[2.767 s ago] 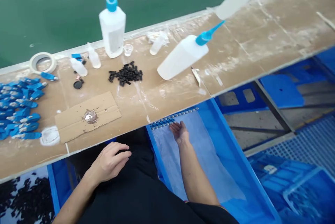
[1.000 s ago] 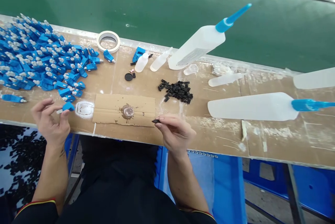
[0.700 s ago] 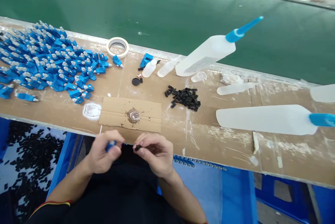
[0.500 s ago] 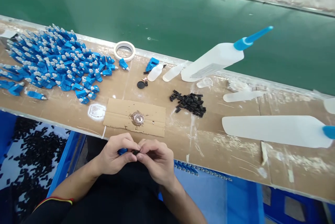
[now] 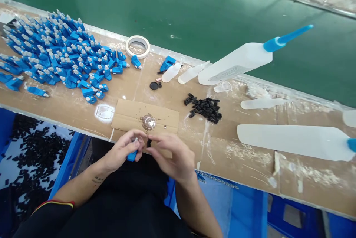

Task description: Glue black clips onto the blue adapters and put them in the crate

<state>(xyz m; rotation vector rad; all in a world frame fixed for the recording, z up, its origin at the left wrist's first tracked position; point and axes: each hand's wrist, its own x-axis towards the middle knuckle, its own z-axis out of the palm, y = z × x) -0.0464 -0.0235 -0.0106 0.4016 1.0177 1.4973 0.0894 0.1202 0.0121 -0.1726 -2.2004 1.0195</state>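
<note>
At the near edge of the bench, my left hand (image 5: 124, 149) is closed around a small blue plastic piece (image 5: 132, 155) with a whitish tip. Close beside it, my right hand (image 5: 171, 153) pinches a small black plastic piece (image 5: 149, 143) between thumb and fingers. Just beyond both hands lies a cardboard sheet (image 5: 119, 113) with a shiny wet puddle (image 5: 148, 122) on it, probably liquid glue. Right of the sheet is a heap of similar black pieces (image 5: 204, 108). A large pile of blue pieces with whitish tips (image 5: 63, 54) covers the bench's left side.
A tape roll (image 5: 137, 46) lies near the back edge. White squeeze bottles lie rightward, including a big one with a blue nozzle (image 5: 241, 61) and another in front (image 5: 283, 141). A blue bin of black pieces (image 5: 41, 156) stands lower left. A green surface (image 5: 172, 11) runs behind.
My hands have drawn slightly apart, and the black piece now shows upright in my right fingers. The blue piece in my left hand is more visible. The view has shifted a little.
</note>
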